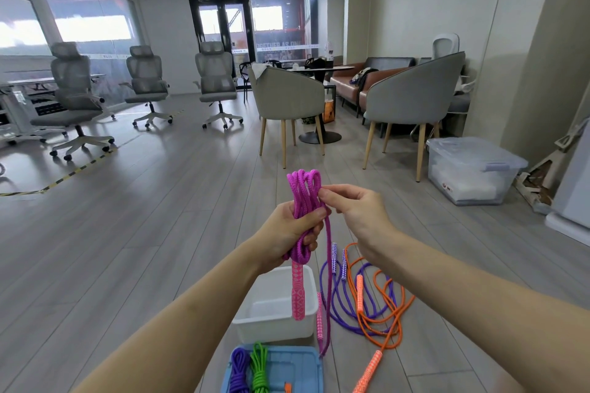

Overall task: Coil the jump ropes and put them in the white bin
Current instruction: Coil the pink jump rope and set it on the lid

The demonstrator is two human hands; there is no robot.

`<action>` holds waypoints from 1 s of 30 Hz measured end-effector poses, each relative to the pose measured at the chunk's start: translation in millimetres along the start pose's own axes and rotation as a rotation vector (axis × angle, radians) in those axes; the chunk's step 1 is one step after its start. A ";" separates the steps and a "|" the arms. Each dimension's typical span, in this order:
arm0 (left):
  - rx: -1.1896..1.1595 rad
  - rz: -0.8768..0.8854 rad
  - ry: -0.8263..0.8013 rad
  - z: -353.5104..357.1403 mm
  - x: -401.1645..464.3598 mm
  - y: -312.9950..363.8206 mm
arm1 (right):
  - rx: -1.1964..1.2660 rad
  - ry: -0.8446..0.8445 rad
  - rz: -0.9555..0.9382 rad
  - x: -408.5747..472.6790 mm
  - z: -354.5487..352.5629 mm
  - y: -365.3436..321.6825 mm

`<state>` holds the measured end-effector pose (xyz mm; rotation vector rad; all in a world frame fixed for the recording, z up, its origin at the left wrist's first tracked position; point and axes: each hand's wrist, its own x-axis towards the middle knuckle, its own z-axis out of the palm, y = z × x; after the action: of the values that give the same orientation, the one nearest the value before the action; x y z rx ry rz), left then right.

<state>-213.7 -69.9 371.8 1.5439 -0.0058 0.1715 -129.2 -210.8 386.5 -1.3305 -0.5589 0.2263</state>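
A person's left hand (289,226) grips a bundle of magenta jump rope (303,198) loops, fingers curled tight around it, while the right hand (352,212) pinches the strand at the top of the coil. 1 pink handle (298,292) dangles below the left hand over the white bin (271,325); purple rope (344,313) and orange rope (388,313) lie loose on the floor below the right hand.

I'm looking down at two bare forearms now, one coming in from about 7 o'clock, the other from 4 o'clock. No sleeves on either that I can see. The left hand (289,228) shows no ring or watch, and the right hand (356,212) and its wrist are bare too.
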 end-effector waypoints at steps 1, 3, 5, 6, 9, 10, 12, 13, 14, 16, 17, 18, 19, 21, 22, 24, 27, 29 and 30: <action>0.011 0.004 0.016 1.0 0.1 -0.5 | 0.007 -0.015 0.003 -1.0 -1.3 -0.7; 0.045 0.011 0.048 1.9 0.8 -1.9 | -0.019 -0.041 0.010 -3.1 -2.5 -0.4; 0.052 0.032 0.100 2.5 2.5 -2.0 | -0.083 -0.065 0.053 -4.6 -0.4 4.7; 0.034 0.053 0.139 2.2 3.8 -1.7 | -0.113 -0.082 0.107 -5.6 1.5 9.2; -0.027 0.101 0.257 0.2 7.8 0.0 | -0.218 -0.195 0.254 -11.4 9.1 23.2; -0.045 0.119 0.289 -1.3 8.6 0.6 | -0.246 -0.241 0.261 -13.9 10.5 26.3; -0.118 0.166 0.357 -4.9 9.7 3.2 | -0.264 -0.295 0.222 -16.5 11.7 30.6; -0.166 0.186 0.394 -7.9 11.5 5.0 | -0.278 -0.306 0.196 -17.1 11.2 31.4; -0.223 0.204 0.429 -11.7 13.2 7.7 | -0.293 -0.312 0.177 -16.9 11.2 32.0; -0.363 0.242 0.493 -23.6 17.6 12.5 | -0.283 -0.343 0.154 -18.1 11.6 30.2; -0.441 0.260 0.527 -31.8 20.0 14.3 | -0.283 -0.381 0.140 -19.2 11.6 29.6; -0.513 0.273 0.562 -40.7 21.5 16.3 | -0.303 -0.430 0.121 -20.3 11.1 29.2; -0.571 0.277 0.600 -49.9 22.3 18.0 | -0.333 -0.481 0.102 -21.4 10.2 28.7; -0.641 0.273 0.655 -66.7 22.1 20.2 | -0.375 -0.553 0.075 -21.6 7.9 28.8; -0.667 0.274 0.662 -73.4 21.1 21.0 | -0.386 -0.571 0.073 -20.9 6.0 29.3; -0.689 0.281 0.642 -83.5 18.1 23.3 | -0.437 -0.594 0.067 -19.3 0.8 28.7; -0.671 0.278 0.548 -88.3 10.9 28.1 | -0.559 -0.585 0.077 -15.7 -9.3 29.8; -0.633 0.265 0.489 -87.3 5.7 31.0 | -0.597 -0.520 0.095 -11.3 -14.9 32.0; -0.602 0.251 0.462 -85.6 3.3 32.1 | -0.602 -0.494 0.088 -9.8 -16.5 32.2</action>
<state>-223.0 16.1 401.5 0.8739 0.1055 0.6617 -124.1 -221.7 351.0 -1.8990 -1.0404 0.4931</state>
